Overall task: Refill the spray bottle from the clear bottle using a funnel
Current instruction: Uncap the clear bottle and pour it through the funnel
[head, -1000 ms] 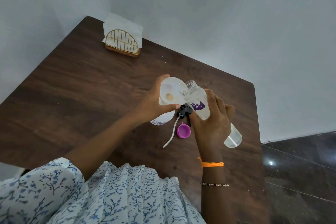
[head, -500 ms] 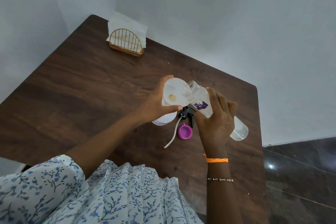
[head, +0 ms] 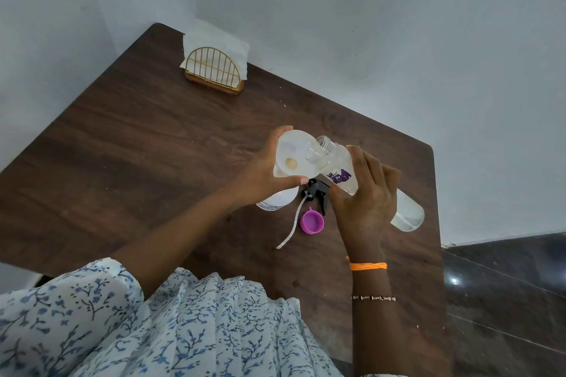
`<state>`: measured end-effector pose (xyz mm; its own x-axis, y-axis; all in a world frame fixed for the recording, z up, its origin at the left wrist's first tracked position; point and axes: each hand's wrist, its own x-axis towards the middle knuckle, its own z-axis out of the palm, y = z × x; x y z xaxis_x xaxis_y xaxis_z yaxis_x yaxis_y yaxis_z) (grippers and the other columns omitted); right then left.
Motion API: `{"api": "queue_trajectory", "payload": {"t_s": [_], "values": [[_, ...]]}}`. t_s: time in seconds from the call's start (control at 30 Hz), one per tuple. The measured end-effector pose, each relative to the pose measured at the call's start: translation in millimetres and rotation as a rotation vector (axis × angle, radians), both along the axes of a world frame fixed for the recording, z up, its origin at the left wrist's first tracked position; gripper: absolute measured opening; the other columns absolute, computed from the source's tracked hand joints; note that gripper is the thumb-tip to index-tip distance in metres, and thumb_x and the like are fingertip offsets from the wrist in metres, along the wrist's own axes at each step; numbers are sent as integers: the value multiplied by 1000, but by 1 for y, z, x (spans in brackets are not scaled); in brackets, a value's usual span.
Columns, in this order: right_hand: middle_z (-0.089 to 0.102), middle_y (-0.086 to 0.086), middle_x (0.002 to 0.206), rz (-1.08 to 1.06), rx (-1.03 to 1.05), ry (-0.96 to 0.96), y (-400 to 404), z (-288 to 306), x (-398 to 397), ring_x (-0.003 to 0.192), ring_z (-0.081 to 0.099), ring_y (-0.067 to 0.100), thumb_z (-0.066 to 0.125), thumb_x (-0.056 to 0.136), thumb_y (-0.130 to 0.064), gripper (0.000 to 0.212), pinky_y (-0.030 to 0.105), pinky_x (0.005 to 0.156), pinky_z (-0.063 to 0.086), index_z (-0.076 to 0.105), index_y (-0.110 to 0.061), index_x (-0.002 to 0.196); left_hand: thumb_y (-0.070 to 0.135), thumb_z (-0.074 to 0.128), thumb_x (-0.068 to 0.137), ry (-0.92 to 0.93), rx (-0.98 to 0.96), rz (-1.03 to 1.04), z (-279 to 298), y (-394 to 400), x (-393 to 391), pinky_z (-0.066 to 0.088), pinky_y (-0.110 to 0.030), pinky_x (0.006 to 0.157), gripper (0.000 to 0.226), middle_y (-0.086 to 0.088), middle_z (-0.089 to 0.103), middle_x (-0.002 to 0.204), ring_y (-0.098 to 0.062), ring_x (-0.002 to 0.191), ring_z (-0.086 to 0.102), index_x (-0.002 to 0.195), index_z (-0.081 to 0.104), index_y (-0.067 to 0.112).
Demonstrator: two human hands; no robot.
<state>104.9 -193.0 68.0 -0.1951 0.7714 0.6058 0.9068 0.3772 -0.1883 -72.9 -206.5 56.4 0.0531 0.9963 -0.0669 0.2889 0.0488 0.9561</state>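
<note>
1. The dark wooden table [head: 128, 162] fills most of your view, its far corner pushed into the pale walls.
2. Your floral sleeve [head: 122, 324] covers the near edge of the table, below the funnel.
3. The napkin holder [head: 214, 73], gold wire with white napkins in it, stands at the far corner of the table, well apart from the funnel.
4. The clear bottle [head: 340, 168] lies tipped in your right hand [head: 364, 202], its open threaded mouth over the funnel's rim and its base raised out to the right of the funnel. A little clear liquid sits near the base.
5. Your right hand wraps its fingers round the middle of the clear bottle, just right of the funnel.
6. Your left hand [head: 260, 177] holds the funnel, fingers behind the far rim and thumb along the near rim.
7. The funnel [head: 291, 159], white and wide, sits on top of the spray bottle.
8. The spray bottle [head: 277, 200] stands under the funnel; only its lower part with a printed label shows.
9. The spray head [head: 317, 193], black with a pale tube trailing toward you, lies on the table just near of the funnel.
10. The purple cap [head: 311, 222] lies open side up, beside the spray head, near of the funnel.
</note>
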Motion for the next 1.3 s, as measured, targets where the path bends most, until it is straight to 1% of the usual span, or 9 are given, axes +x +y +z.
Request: {"api": "queue_trajectory", "payload": {"t_s": [0.1,0.23,0.43,0.6,0.7,0.83,1.0,1.17,1.3], "values": [[66,3,110,18,-2,4,1,0,1,94,51,26,84,57,-10,66,35,71,48,57,-16,117,23,73,78,6,-1,3,0,0,0,32,-11,85,87,6,30,140,-2,114,32,141,13,25],[65,3,111,19,-9,3,2,0,1,95,47,23,82,58,-10,65,36,74,45,57,-15,117,23,73,78,6,-3,-3,1,0,0,27,3,76,87,7,29,139,-1,113,32,141,12,26],[64,3,112,10,-6,-1,3,-1,0,96,51,27,82,59,-11,64,34,77,42,57,-16,117,24,73,78,22,0,-4,0,0,0,25,8,73,87,7,28,141,0,113,31,141,12,26],[64,0,113,2,-13,0,3,-1,-1,98,44,21,78,60,-10,61,31,79,37,60,-17,118,24,72,79,-8,-5,-9,3,-2,-1,33,-11,85,86,15,28,127,-3,114,33,141,12,27],[64,-1,114,-12,-15,-9,4,-1,0,99,41,19,79,60,-10,63,29,81,33,59,-18,118,24,72,79,-6,-2,-22,4,-3,-1,30,-1,79,86,13,27,131,-2,115,31,141,12,26],[63,-2,115,-16,-32,-31,5,0,0,100,41,19,81,59,-10,64,26,83,29,60,-19,119,22,72,79,-4,-5,-25,4,-2,0,32,-16,92,87,4,25,145,-3,117,30,141,12,23],[63,0,117,-13,-35,-30,6,-1,-2,101,42,21,83,59,-12,66,30,82,33,58,-19,119,23,72,79,10,-6,-26,5,-3,0,31,-2,81,87,4,25,146,-2,116,29,141,12,25],[63,-1,116,-9,-24,-34,6,-1,-3,100,45,22,81,59,-10,65,30,82,31,58,-20,119,23,72,79,-2,-7,-29,5,-4,0,31,-15,90,87,3,26,145,-4,116,31,141,11,25],[62,-2,117,-4,-29,-32,6,-1,-3,101,43,21,82,60,-13,66,31,82,32,57,-20,120,23,72,79,-14,-10,-36,6,-5,0,32,-19,91,87,3,27,144,-5,116,33,141,11,27]]}}
